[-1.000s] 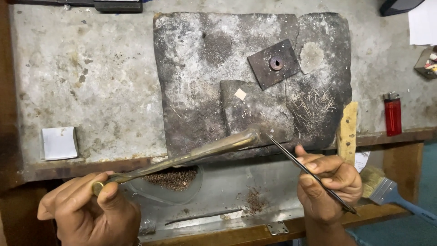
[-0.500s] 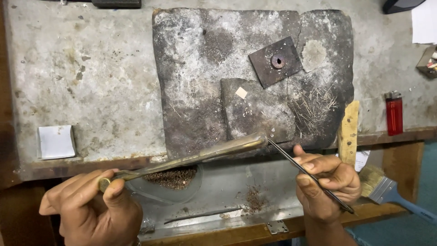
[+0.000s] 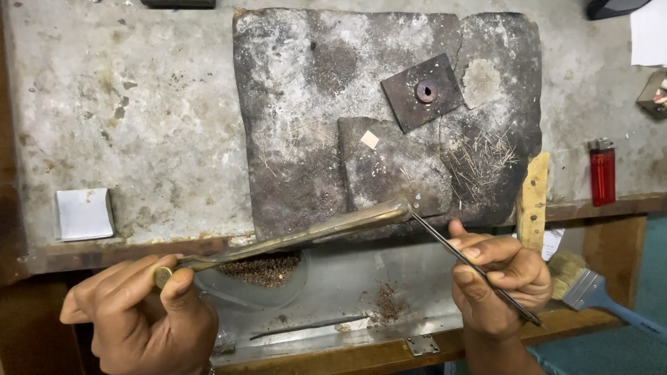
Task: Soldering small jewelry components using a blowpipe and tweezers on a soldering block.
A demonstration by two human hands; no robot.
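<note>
- At the front edge of the worn grey bench [image 3: 125, 104], the person's left hand [image 3: 139, 316] is clamped on the near end of a long brass-coloured tool [image 3: 292, 236], thumb pressed against its rounded cap.
- Its far tip lies at the lower edge of the dark scorched slab [image 3: 313, 125], just as in the earlier views; the tool has kept its slant and its place.
- Opposite it, the right hand [image 3: 500, 278] pinches a thin dark rod [image 3: 472, 267] between thumb and fingers, its point touching the brass tool's tip.
- Over the last second neither hand has shifted by more than a trace, so the work reads as a steady, fine hold at that meeting point.
- Below them, reddish-brown filings [image 3: 264, 267] lie in a curved metal tray [image 3: 347, 278].
- Off to the right, a red lighter [image 3: 602, 170], a wooden strip [image 3: 533, 201] and a blue-handled brush [image 3: 597, 295] lie untouched, as before.
</note>
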